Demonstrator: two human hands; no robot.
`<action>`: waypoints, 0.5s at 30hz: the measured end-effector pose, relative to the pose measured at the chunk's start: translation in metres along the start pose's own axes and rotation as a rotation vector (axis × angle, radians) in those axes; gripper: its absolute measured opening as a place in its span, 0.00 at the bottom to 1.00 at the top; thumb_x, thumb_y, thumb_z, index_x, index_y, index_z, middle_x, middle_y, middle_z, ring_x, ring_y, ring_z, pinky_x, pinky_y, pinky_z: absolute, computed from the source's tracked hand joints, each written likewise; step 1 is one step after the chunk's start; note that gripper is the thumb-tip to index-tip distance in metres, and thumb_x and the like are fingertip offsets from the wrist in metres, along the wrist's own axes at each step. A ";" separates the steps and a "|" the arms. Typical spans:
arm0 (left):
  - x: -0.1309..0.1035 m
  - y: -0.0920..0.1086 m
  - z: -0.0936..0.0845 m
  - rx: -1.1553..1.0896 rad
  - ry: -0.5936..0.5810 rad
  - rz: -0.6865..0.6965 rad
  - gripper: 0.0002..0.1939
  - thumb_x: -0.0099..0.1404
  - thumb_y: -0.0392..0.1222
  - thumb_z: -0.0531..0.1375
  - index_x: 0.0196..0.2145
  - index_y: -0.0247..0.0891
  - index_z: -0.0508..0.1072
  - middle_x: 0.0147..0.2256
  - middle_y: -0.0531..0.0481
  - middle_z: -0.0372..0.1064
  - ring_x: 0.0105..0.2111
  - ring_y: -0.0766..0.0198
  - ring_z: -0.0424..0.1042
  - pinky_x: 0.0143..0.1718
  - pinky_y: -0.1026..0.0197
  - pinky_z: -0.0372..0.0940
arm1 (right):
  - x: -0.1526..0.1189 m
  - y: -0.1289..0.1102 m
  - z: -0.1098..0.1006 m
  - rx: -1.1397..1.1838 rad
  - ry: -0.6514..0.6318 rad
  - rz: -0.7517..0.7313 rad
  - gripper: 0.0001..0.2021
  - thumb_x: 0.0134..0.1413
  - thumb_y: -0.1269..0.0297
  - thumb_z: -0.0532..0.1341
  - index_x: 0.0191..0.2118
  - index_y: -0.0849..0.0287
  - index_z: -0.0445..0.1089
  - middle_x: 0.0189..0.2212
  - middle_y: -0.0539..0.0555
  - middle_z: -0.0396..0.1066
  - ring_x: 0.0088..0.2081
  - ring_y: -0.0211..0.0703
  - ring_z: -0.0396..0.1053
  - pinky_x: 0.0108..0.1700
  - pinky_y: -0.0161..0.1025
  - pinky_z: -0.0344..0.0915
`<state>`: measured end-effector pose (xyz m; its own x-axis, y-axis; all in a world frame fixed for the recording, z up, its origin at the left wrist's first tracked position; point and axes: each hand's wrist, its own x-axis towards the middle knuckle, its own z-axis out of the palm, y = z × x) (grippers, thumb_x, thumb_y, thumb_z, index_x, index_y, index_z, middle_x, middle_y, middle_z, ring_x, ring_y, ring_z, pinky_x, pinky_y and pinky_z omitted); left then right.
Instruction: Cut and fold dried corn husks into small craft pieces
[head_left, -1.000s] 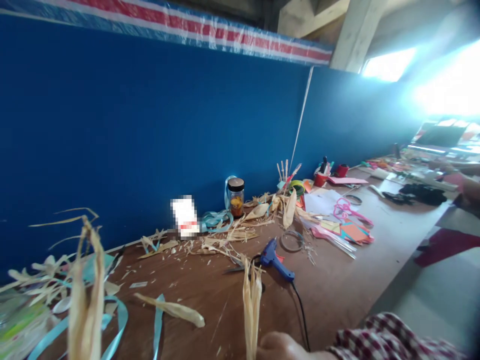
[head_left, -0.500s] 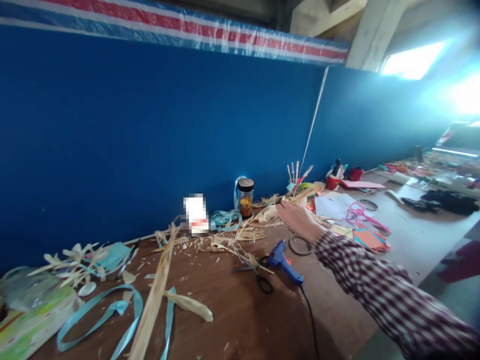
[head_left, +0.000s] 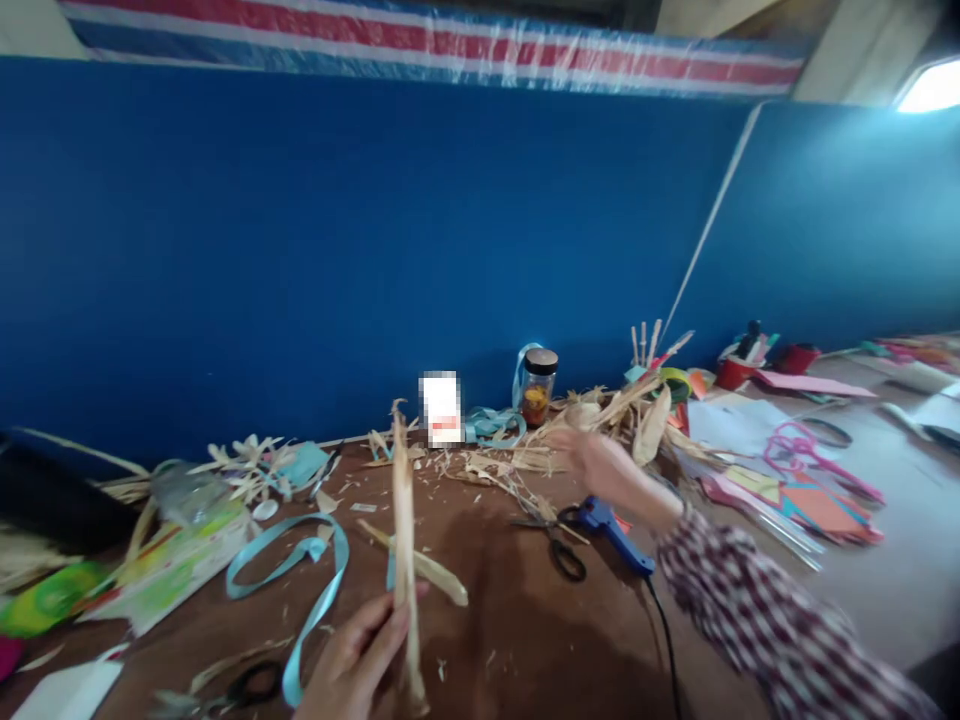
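My left hand (head_left: 367,645) is closed around a long dried husk strip (head_left: 405,500), which stands nearly upright above the brown table. Over the husk scraps by the wall, my right hand (head_left: 611,465) reaches out in a checked sleeve; motion smears its fingers, so their grip is unclear. Just below that hand lie a blue glue gun (head_left: 619,535) and black-handled scissors (head_left: 564,555). Behind it is a heap of dried husks (head_left: 652,420). Another piece of husk (head_left: 439,575) rests on the table behind the held strip.
A lidded jar (head_left: 538,390) stands against the blue partition (head_left: 337,230). Light-blue ribbon (head_left: 341,560) curls on the left, with a second pair of scissors (head_left: 255,685) in front. Coloured paper (head_left: 829,505) and a pink cord (head_left: 795,450) lie on the right.
My left hand has come into view holding the husk strip, which now stands more upright. My right hand has moved back from the husk heap. The view has swung left.
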<state>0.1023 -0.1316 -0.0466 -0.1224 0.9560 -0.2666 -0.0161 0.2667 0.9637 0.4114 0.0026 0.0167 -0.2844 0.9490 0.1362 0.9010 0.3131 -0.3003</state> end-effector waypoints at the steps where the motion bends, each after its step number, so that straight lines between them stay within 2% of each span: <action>1: 0.004 0.002 0.008 -0.019 -0.034 0.002 0.20 0.51 0.54 0.65 0.37 0.38 0.78 0.39 0.45 0.76 0.42 0.53 0.72 0.44 0.56 0.68 | -0.014 -0.025 0.009 0.072 -0.026 -0.067 0.14 0.61 0.63 0.53 0.49 0.60 0.67 0.43 0.58 0.73 0.43 0.46 0.72 0.44 0.39 0.67; 3: 0.011 0.004 0.025 -0.092 -0.110 0.022 0.20 0.55 0.52 0.62 0.42 0.37 0.76 0.38 0.46 0.76 0.37 0.56 0.73 0.40 0.57 0.69 | -0.040 -0.070 0.029 0.232 -0.071 -0.184 0.15 0.60 0.60 0.55 0.51 0.55 0.65 0.42 0.53 0.73 0.41 0.40 0.72 0.42 0.33 0.67; 5: 0.015 0.004 0.039 -0.135 -0.097 0.056 0.20 0.56 0.51 0.62 0.43 0.37 0.75 0.36 0.47 0.76 0.35 0.58 0.74 0.37 0.59 0.69 | -0.059 -0.103 0.048 0.691 -0.142 -0.236 0.15 0.58 0.63 0.57 0.51 0.57 0.65 0.40 0.54 0.73 0.38 0.41 0.72 0.37 0.33 0.68; 7: 0.018 0.002 0.045 -0.138 -0.058 0.058 0.19 0.54 0.51 0.64 0.39 0.36 0.76 0.33 0.46 0.76 0.33 0.58 0.74 0.33 0.60 0.69 | -0.069 -0.121 0.066 0.945 -0.143 -0.164 0.12 0.55 0.64 0.60 0.46 0.58 0.69 0.35 0.53 0.73 0.34 0.41 0.71 0.34 0.33 0.67; 10: 0.019 -0.005 0.044 -0.153 0.006 0.067 0.16 0.50 0.49 0.66 0.32 0.35 0.76 0.28 0.48 0.76 0.30 0.59 0.73 0.32 0.60 0.67 | -0.070 -0.126 0.088 1.159 -0.098 0.006 0.09 0.54 0.61 0.61 0.36 0.61 0.70 0.29 0.51 0.71 0.30 0.39 0.68 0.31 0.32 0.64; 12: 0.022 -0.010 0.041 -0.188 0.076 0.075 0.15 0.48 0.48 0.68 0.29 0.34 0.75 0.25 0.50 0.74 0.26 0.62 0.71 0.30 0.62 0.66 | -0.067 -0.125 0.100 1.284 -0.096 0.093 0.11 0.52 0.58 0.63 0.31 0.62 0.67 0.24 0.48 0.68 0.26 0.36 0.64 0.28 0.31 0.60; 15: 0.026 -0.014 0.039 -0.249 0.167 0.050 0.16 0.45 0.47 0.69 0.26 0.33 0.72 0.22 0.52 0.71 0.22 0.65 0.69 0.27 0.63 0.65 | -0.062 -0.125 0.112 1.495 -0.139 0.198 0.16 0.46 0.54 0.66 0.30 0.61 0.64 0.23 0.46 0.64 0.24 0.32 0.60 0.26 0.30 0.57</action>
<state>0.1377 -0.1061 -0.0677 -0.2902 0.9285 -0.2318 -0.2461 0.1616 0.9557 0.2797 -0.0915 -0.0600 -0.3069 0.9482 -0.0819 -0.1995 -0.1482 -0.9686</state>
